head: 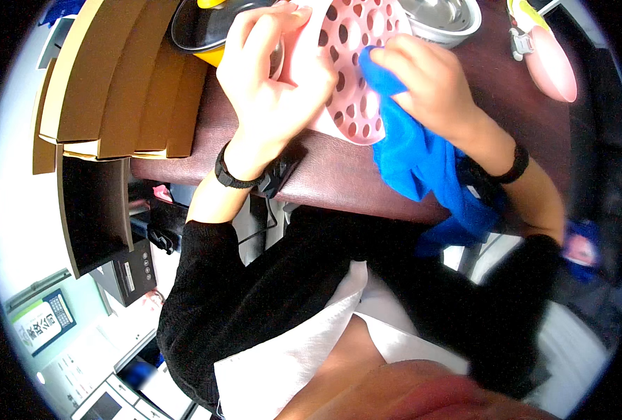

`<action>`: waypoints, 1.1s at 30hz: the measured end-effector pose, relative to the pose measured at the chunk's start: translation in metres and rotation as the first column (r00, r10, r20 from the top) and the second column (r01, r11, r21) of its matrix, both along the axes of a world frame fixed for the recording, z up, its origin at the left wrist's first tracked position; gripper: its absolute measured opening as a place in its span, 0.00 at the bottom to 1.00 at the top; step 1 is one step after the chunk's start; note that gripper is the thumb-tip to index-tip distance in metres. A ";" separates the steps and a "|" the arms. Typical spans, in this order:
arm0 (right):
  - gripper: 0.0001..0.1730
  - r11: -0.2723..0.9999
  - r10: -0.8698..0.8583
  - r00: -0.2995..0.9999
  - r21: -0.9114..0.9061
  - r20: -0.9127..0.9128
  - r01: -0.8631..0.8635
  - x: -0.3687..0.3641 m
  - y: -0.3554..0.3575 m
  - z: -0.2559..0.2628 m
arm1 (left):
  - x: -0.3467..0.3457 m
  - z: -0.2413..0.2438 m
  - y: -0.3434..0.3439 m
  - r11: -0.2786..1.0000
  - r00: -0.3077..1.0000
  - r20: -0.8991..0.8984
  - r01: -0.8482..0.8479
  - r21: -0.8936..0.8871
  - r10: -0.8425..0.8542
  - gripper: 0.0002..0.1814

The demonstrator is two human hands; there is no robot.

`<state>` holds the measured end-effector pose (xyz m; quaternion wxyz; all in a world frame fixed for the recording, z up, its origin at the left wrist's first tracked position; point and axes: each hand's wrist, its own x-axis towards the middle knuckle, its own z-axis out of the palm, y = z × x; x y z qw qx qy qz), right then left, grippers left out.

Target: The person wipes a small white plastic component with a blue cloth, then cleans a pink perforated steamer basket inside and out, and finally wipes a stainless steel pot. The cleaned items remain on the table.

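A pink plastic piece full of round and oval holes [355, 68] is held over the brown table, its rounded end pointing towards me. My left hand [277, 79] grips its left side, with the thumb lying near the holes and the fingers curled at the top. In my right hand [432, 79] is a bunched blue cloth [411, 152], pressed to the right part of the perforated surface. The cloth's loose end hangs over the table's near edge. The far end of the pink piece runs out of the picture.
Brown cardboard boxes [122, 79] stand on the left of the leather-like tabletop [337, 168]. Behind my left hand is a yellow-and-black container [200, 34]. A white-rimmed bowl with a metal inside [447, 21] sits at the back, and a pink rounded item [550, 68] lies farther right.
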<state>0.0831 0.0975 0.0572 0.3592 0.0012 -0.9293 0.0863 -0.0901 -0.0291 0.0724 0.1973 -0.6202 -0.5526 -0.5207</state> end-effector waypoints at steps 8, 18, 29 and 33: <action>0.14 0.620 -0.152 0.981 -0.762 0.117 0.187 -0.005 -0.025 0.001 | 0.005 0.001 0.000 1.000 1.000 -0.003 0.018 0.024 -0.018 0.12; 0.28 0.994 0.068 0.986 0.078 0.149 -0.080 0.013 0.005 0.007 | 0.002 0.002 -0.002 0.998 0.996 -0.071 0.050 0.024 -0.048 0.14; 0.16 0.033 -0.020 0.986 -0.985 0.166 0.167 0.003 -0.032 0.008 | 0.007 0.002 -0.002 0.998 0.995 -0.094 0.043 0.054 -0.038 0.16; 0.28 0.938 -0.034 0.995 -0.341 0.091 0.063 0.017 -0.026 -0.001 | 0.009 0.002 -0.006 0.999 0.999 -0.018 0.029 0.019 -0.029 0.16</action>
